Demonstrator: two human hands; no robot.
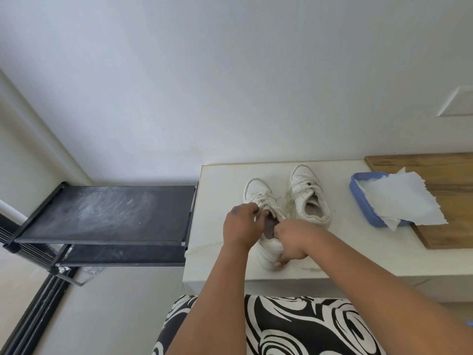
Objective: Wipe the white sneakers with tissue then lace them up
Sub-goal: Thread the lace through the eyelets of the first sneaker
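Gripping white sneaker [258, 198], both hands, worn grey lining

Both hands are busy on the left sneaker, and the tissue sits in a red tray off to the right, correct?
Nearly. In the head view the tray holding the tissue is blue, not red. The rest holds: the left hand and right hand are both on the left sneaker, and the tray lies to the right.
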